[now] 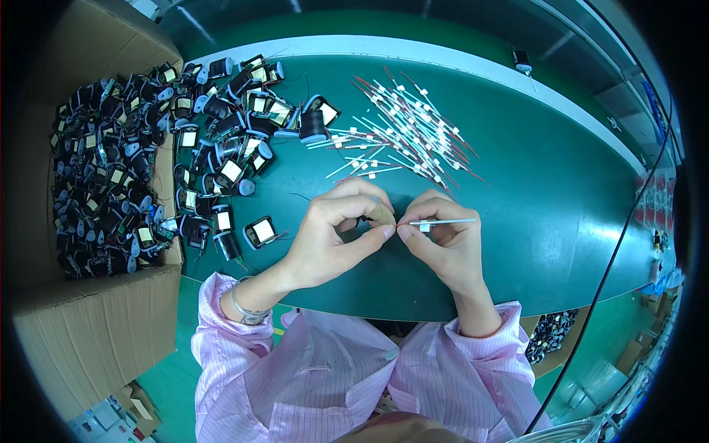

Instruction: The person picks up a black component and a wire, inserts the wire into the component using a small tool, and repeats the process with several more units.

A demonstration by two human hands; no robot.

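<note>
My left hand point(336, 232) is closed in a pinch, its fingertips meeting those of my right hand. A small tan cover shows at its index fingertip; what it pinches is mostly hidden. My right hand point(450, 247) is closed on a thin white-sleeved wire point(454, 221) with a small white block on it. The wire lies across the fingers, pointing right. Beyond the hands, a loose pile of similar white-sleeved wires point(413, 133) with red ends lies on the green table point(546, 214). Nearest my left hand on the table is a black part with a pale square pad point(261, 232).
An open cardboard box point(96, 317) at the left is full of black parts with grey ends. More such black parts point(229, 140) are spread on the table beside it. A black cable point(613, 266) runs down the right side. Another box of parts point(552, 336) stands below the right table edge.
</note>
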